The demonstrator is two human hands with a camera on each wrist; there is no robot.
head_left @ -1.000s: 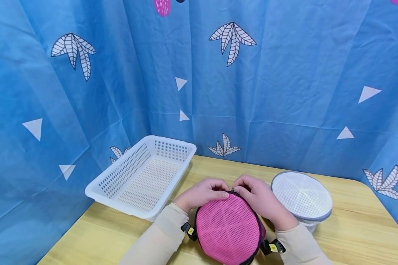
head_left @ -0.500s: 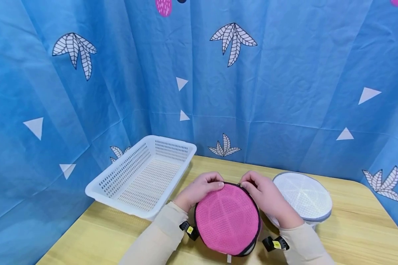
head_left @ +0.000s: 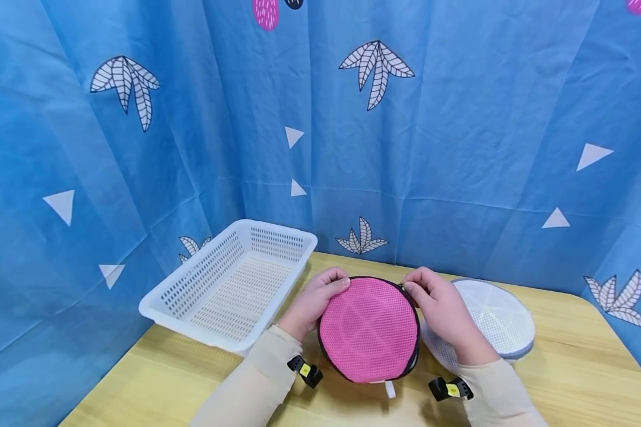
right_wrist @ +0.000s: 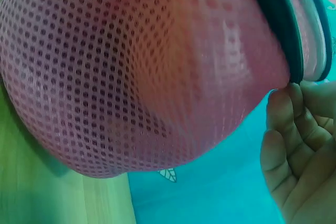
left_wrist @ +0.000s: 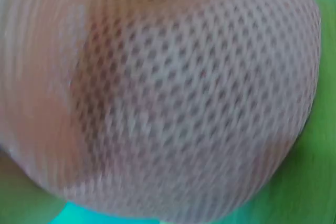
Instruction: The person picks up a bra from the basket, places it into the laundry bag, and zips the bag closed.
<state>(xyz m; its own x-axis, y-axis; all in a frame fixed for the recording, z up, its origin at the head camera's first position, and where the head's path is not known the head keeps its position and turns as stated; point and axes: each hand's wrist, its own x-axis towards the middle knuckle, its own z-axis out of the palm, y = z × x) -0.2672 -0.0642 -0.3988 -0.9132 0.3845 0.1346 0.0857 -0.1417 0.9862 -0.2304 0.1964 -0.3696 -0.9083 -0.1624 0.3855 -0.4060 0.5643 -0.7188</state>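
Observation:
A round pink mesh laundry bag (head_left: pixel 368 332) with black zipper trim is tilted up over the table in the head view. My left hand (head_left: pixel 312 301) grips its upper left rim, thumb on the mesh top. At the upper right of the rim my right hand (head_left: pixel 447 311) pinches the zipper at its pull (head_left: pixel 402 287). The right wrist view shows the right fingers (right_wrist: pixel 281 111) pinching at the dark zipper trim (right_wrist: pixel 286 40), beside the bulging mesh side. Mesh fills most of the left wrist view. A white tag (head_left: pixel 389 389) hangs from the bag's near edge.
A white mesh laundry bag (head_left: pixel 494 314) with grey trim stands right of my right hand, partly behind it. At the left is a white plastic basket (head_left: pixel 232 347) with slotted walls. A blue curtain (head_left: pixel 459 148) borders the wooden table (head_left: pixel 577 367).
The pink bag has been raised and tilted away from me. My right hand has moved right along the rim with the zipper pull; the left hand has shifted slightly left and up.

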